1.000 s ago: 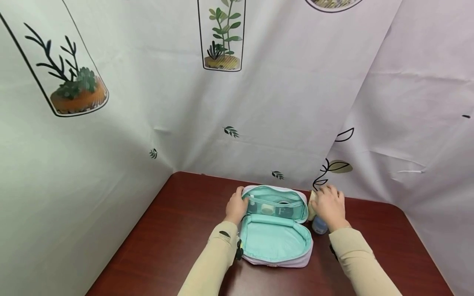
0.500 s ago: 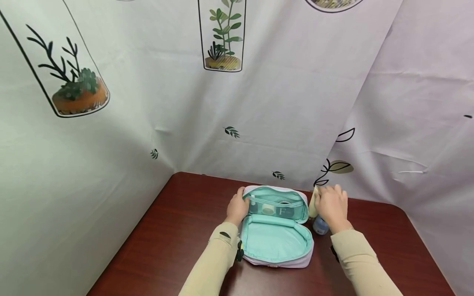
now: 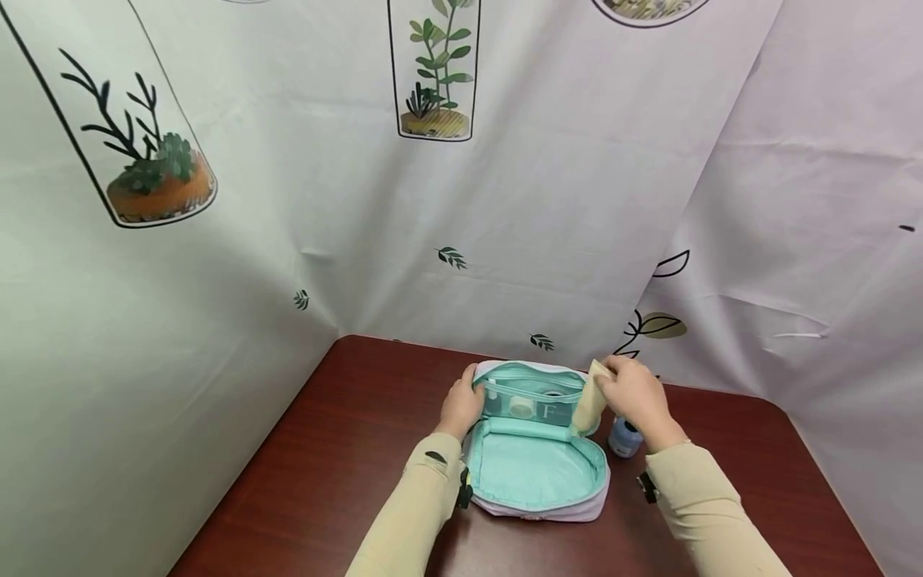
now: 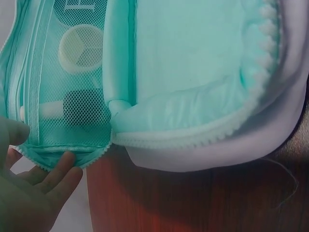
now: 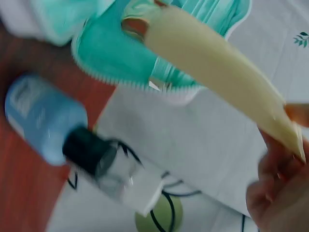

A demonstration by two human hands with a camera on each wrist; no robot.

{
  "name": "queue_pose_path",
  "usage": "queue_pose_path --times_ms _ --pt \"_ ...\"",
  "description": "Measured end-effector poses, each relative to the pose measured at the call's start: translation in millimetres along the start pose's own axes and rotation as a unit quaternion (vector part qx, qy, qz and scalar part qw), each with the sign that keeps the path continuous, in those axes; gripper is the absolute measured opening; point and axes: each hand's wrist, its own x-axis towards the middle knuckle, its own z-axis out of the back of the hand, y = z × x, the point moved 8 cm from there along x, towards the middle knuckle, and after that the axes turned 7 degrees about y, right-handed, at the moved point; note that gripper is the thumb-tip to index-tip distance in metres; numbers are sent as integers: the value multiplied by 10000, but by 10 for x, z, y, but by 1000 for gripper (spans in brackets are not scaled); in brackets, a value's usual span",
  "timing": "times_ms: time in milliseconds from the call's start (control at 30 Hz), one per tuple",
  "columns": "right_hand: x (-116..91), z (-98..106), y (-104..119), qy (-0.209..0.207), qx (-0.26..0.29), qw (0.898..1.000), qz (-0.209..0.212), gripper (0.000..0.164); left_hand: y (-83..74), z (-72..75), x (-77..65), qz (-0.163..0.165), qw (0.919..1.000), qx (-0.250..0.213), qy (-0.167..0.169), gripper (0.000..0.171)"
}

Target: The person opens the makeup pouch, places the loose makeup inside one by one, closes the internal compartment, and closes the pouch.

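Observation:
A toiletry bag (image 3: 534,477) with mint lining lies unzipped on the table, its lid propped up at the back. My left hand (image 3: 460,407) grips the lid's left edge, thumb on the inner side in the left wrist view. Behind the lid's mesh pocket (image 4: 46,130) sit a round white item (image 4: 81,48), a white stick-like item with a dark end (image 4: 82,107) and a dark item marked F. My right hand (image 3: 638,398) pinches a cream-coloured squeeze tube (image 3: 590,403) by its flat end. The tube slants down in front of the lid's right side.
A blue bottle (image 5: 41,118) with a black cap stands right of the bag. Beyond its cap, the right wrist view shows a clear item with a white end (image 5: 140,191). The red-brown table (image 3: 324,465) meets a plant-print cloth (image 3: 548,200) behind the bag.
My right hand has lifted the cream tube from beside the bag and carried it left, over the lid's right side. My left hand stays at the lid's edge.

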Motion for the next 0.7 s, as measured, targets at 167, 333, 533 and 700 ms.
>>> queue_pose_path --times_ms 167,333,533,700 --pt "21 -258 51 668 646 9957 -28 19 19 -11 5 57 9999 -87 95 46" --pt "29 -546 128 1029 1097 9886 18 19 33 -15 5 74 9999 -78 103 47" --pt "65 -832 227 1198 1504 9813 40 10 48 -22 15 107 9998 -93 129 47" --pt "85 -976 302 1272 1621 9785 17 15 50 -21 12 120 9998 -93 146 47"
